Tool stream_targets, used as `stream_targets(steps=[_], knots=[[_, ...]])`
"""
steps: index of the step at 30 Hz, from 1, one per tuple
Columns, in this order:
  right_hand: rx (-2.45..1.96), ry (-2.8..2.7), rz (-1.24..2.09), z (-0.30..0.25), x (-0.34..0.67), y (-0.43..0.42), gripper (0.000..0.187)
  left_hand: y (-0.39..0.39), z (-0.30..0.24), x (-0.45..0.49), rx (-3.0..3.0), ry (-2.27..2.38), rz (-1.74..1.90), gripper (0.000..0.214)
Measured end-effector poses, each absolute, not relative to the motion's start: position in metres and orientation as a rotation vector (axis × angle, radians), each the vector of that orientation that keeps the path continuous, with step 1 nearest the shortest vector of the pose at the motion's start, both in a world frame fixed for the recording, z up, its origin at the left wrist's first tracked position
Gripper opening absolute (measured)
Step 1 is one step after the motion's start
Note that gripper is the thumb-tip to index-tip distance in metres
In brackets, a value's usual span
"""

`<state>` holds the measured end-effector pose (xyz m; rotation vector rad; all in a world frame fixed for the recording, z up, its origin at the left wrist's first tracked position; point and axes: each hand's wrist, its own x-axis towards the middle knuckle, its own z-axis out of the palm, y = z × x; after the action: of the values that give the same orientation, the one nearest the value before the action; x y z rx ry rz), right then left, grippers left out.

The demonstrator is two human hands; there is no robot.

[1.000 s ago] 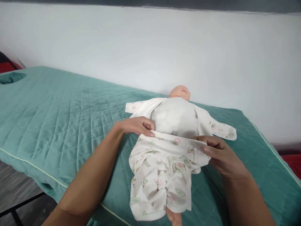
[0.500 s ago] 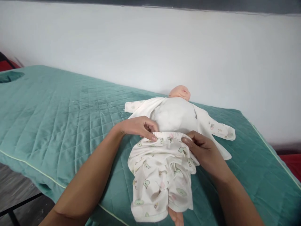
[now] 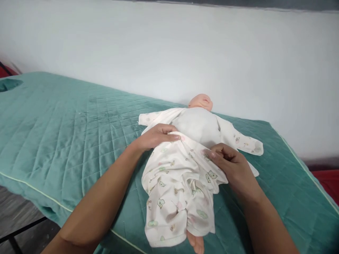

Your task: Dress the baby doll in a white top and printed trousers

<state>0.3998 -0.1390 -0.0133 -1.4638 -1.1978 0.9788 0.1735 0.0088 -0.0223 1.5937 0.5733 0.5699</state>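
Note:
A baby doll (image 3: 200, 120) lies on its back with its head toward the wall. White printed pants (image 3: 169, 176) cover its legs, and one foot (image 3: 195, 242) sticks out of a leg opening. My left hand (image 3: 160, 137) pinches the waistband at the doll's belly, thumb on top. On the other side of the waistband, my right hand (image 3: 229, 160) grips the cloth between thumb and curled fingers. The band is stretched at a slant between both hands. A white long-sleeved top (image 3: 249, 144) lies spread open beneath the doll, its sleeves out to the sides.
A green quilted cover (image 3: 66, 130) drapes over the bed, with a hole (image 3: 10, 84) at its far left. Behind it stands a white wall (image 3: 132, 46). Red items (image 3: 327, 181) show at the right, and a black metal bar (image 3: 23, 229) at the lower left.
My left hand has drawn its side of the waistband up over the doll's belly. The right hand keeps its hold, and the cloth between them is now pulled tauter and slanted.

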Motion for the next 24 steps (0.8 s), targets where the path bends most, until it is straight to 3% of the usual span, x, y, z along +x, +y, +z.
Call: stream_targets(steps=[10,15,24], knots=[[-1.195,-0.995,1.117,-0.008,0.43,-0.141,0.031,0.02,-0.038,0.168,1.214,0.579,0.72,0.033],[-1.142,-1.006,1.152,-0.011,0.429,-0.138,0.038,0.022,-0.04,0.172,1.212,0.624,0.694,0.034],[-1.225,-0.895,0.76,-0.043,0.43,-0.117,0.031,0.018,-0.044,0.179,1.228,0.726,0.736,0.036]])
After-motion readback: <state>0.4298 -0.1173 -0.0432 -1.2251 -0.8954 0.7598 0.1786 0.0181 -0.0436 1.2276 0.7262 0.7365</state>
